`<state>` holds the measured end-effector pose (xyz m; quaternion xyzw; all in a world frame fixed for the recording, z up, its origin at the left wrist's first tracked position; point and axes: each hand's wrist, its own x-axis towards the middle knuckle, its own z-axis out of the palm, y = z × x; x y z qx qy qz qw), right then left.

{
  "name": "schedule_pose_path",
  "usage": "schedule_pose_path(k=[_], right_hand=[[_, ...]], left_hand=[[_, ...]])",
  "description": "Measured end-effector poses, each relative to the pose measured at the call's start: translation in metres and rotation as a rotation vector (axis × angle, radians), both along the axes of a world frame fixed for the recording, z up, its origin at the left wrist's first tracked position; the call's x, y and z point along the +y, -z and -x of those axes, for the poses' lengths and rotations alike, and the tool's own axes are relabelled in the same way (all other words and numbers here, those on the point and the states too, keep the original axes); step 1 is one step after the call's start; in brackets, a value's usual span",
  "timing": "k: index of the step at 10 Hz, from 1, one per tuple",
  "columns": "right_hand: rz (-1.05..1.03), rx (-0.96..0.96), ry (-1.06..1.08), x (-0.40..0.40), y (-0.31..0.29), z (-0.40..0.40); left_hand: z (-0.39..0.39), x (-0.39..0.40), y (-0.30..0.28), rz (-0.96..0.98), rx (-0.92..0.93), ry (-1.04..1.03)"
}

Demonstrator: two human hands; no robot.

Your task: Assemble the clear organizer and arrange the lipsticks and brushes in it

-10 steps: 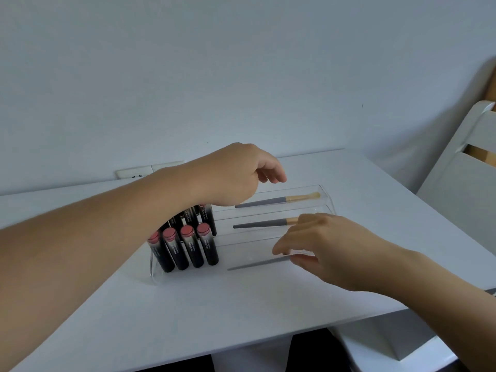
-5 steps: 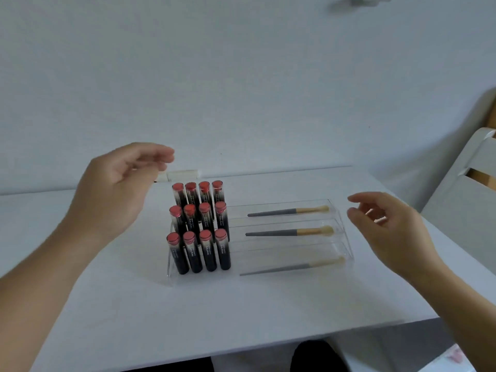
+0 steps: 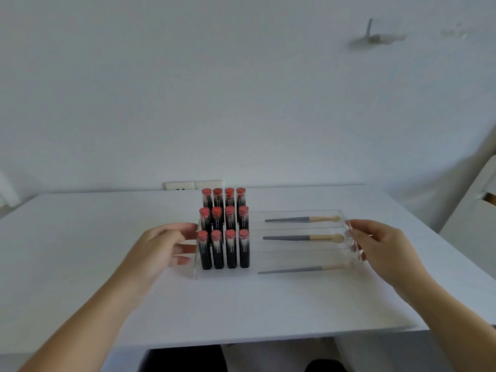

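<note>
Hands bracket the clear organizer [image 3: 273,253], which sits near the middle of the white desk [image 3: 80,264]. The left hand [image 3: 163,248] is at the organizer's nine o'clock end, fingers loosely spread with their tips at or just beside the side wall. The right hand [image 3: 381,245] is at the three o'clock end, fingers lightly curled around that wall's edge. Holding both ends this way probably serves to square or steady the finished piece, since everything appears stowed: twelve lipsticks [image 3: 224,229] stand upright in three stepped rows on the nine o'clock half, red tops rising toward twelve o'clock so each row shows. Three brushes [image 3: 303,237] lie flat, one per tier, bristles pointing to three o'clock.

Transparent walls are hard to trace, so whether the left fingertips truly press the acrylic cannot be told. The right palm hides the end wall's lower corner. A wall outlet [image 3: 185,185] peeks out behind the back row, and a chair [image 3: 472,210] is cut off at three o'clock.
</note>
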<state>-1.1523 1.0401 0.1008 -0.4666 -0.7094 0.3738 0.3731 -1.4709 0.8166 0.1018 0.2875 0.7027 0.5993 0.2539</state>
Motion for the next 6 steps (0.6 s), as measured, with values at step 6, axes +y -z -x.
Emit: schedule_pose_path(k=[6], right_hand=[[0.043, 0.072, -0.021, 0.006, 0.008, 0.018]], left_hand=[[0.022, -0.004, 0.006, 0.026, 0.068, -0.047]])
